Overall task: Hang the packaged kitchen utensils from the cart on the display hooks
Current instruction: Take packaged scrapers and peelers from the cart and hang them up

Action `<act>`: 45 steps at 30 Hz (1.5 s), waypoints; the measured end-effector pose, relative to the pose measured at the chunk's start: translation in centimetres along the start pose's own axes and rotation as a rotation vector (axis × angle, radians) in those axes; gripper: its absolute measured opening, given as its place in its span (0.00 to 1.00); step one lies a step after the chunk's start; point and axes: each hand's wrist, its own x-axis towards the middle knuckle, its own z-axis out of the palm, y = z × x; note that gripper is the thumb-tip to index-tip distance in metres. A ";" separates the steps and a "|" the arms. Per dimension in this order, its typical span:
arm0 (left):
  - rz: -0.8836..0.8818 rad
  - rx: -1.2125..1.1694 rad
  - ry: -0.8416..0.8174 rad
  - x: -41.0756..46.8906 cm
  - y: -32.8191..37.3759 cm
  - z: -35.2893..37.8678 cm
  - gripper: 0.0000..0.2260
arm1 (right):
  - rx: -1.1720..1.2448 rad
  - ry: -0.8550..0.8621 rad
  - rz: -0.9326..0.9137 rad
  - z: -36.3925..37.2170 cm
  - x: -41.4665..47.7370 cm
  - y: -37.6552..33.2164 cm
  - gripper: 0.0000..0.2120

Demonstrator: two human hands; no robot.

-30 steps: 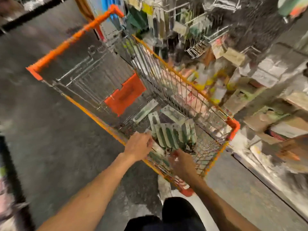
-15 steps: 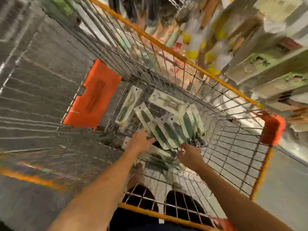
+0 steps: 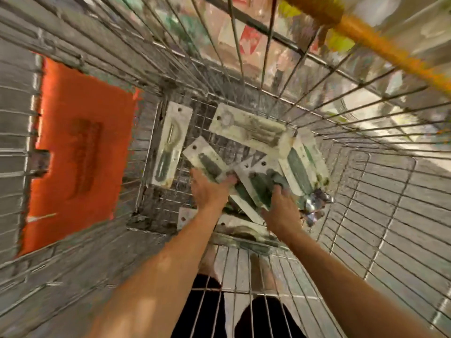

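Left hand [image 3: 210,192] is reached down to the cart floor. Its fingers are curled over the near end of an angled package [image 3: 206,158], which is pinched there. Right hand [image 3: 280,211] is set just beside it, fingers bent down onto a fan of packages [image 3: 299,167]. The fingertips are hidden behind the knuckles and blurred, so whether anything is gripped cannot be told. The two hands are near each other but apart, with green-handled cards between them. Both forearms are bare and enter from the bottom edge.

All packaged utensils are seen in the bottom of the cart [image 3: 390,215], a wire basket viewed from above. The fan of packages is piled overlapping toward the right side of the floor. A flat package [image 3: 246,132] is laid tilted across the far end of the pile. A lone package [image 3: 170,147] is laid apart at the left, flat on the wire floor, with a dark-handled tool visible inside. More packages [image 3: 240,229] are partly covered by the forearms at the near wall.

An orange panel [image 3: 80,152] is fixed on the left wall of the cart. An orange rail [image 3: 380,42] runs along the top right rim. Shelf goods [image 3: 246,37] are seen through the far wires, heavily blurred. Dark clothing [image 3: 263,318] is visible through the near wires.
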 end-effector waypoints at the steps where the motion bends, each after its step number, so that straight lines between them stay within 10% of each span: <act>1: -0.001 -0.020 0.019 -0.1 0.1 0.2 0.52 | 0.008 -0.007 0.003 0.1 0.2 0.0 0.32; 13: 0.015 -0.243 -0.058 -0.4 1.2 -0.1 0.12 | 0.378 -0.149 0.088 0.0 0.4 -0.4 0.42; 28: 0.335 -0.135 -0.193 -8.1 4.4 -11.5 0.03 | 0.711 -0.151 0.032 -3.1 -7.4 -5.3 0.26; 33: 0.460 -0.055 -0.230 -12.7 6.0 -15.5 0.22 | 0.856 -0.081 -0.073 -6.0 -12.9 -6.5 0.15; 41: 0.731 0.001 -0.364 -22.3 6.3 -20.7 0.08 | 1.149 -0.057 -0.257 -7.5 -22.1 -4.8 0.26; 45: 0.894 -0.078 -0.313 -29.2 5.0 -21.9 0.07 | 1.266 -0.025 -0.337 -6.9 -28.6 -3.6 0.47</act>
